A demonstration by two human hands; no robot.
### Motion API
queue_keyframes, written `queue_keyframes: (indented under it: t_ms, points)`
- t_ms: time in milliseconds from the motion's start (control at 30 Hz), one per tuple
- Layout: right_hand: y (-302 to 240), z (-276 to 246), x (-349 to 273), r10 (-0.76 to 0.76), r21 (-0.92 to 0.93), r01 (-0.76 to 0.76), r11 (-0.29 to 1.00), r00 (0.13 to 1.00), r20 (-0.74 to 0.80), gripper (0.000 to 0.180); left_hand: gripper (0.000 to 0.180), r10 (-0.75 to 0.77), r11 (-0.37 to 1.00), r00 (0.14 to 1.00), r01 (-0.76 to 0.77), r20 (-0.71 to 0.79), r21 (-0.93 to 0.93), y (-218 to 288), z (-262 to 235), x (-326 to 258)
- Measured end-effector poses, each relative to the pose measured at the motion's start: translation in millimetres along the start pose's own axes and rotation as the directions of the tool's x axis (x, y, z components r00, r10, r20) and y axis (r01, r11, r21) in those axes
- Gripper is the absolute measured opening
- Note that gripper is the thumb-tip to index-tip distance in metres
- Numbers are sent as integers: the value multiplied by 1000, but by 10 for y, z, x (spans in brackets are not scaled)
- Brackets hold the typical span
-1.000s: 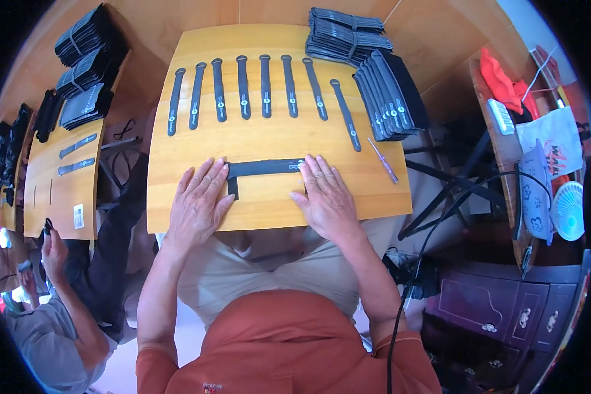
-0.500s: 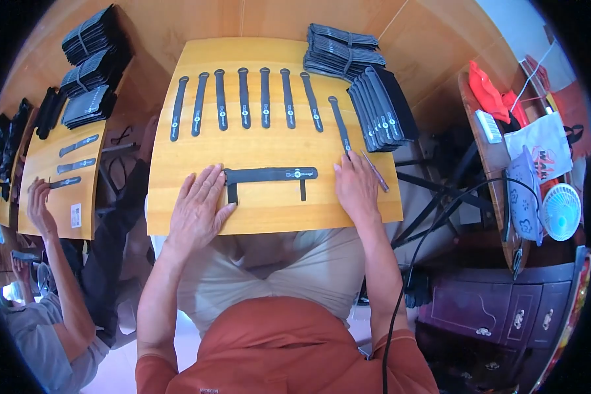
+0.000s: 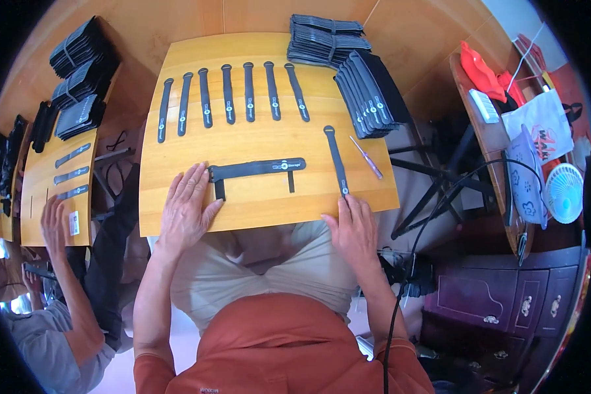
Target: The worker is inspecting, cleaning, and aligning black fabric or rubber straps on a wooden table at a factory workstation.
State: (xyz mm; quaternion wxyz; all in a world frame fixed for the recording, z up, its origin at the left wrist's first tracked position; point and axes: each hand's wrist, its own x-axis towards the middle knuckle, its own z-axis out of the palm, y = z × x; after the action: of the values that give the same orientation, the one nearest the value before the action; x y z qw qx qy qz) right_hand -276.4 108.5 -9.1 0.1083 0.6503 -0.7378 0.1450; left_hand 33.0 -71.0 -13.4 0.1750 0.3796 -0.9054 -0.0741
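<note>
A black hook-and-loop strap (image 3: 256, 169) with pale printing lies crosswise before me. Two short dark strips show beneath it, a left one (image 3: 220, 190) and a right one (image 3: 291, 182). My left hand (image 3: 187, 209) rests flat and open at the strap's buckle end, fingers stretched out. Under the fingertips of my right hand (image 3: 354, 224) is the lower end of a second black strap (image 3: 335, 157), its slotted end pointing away from me. The right thumb stands apart from the fingers. Farther back, several similar straps (image 3: 227, 95) lie in a row.
Stacked strap bundles (image 3: 328, 43) and a fanned pile (image 3: 368, 95) occupy the table's back right. A purple-handled screwdriver (image 3: 368, 159) lies near the right edge. At left, a co-worker's hand (image 3: 54, 220) is over another table (image 3: 43, 230). A side table at right holds a small fan (image 3: 563, 194).
My right hand has come nearer me, dragging the second strap down the table, away from the fanned pile and screwdriver. My left hand stays beside the crosswise strap. The co-worker's hand has left a strap.
</note>
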Motion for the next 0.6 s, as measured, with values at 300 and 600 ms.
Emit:
queue_keyframes:
  t_ms: [300,600]
  points:
    - [111,-52,-320,-92,-46,88,995,992,-88,31,51,-19,989,971,-16,-239,-147,169,62,-158]
    - [-192,-918,-612,-45,201,145,969,900,-433,23,59,145,868,942,-267,-301,-418,1220,18,-235]
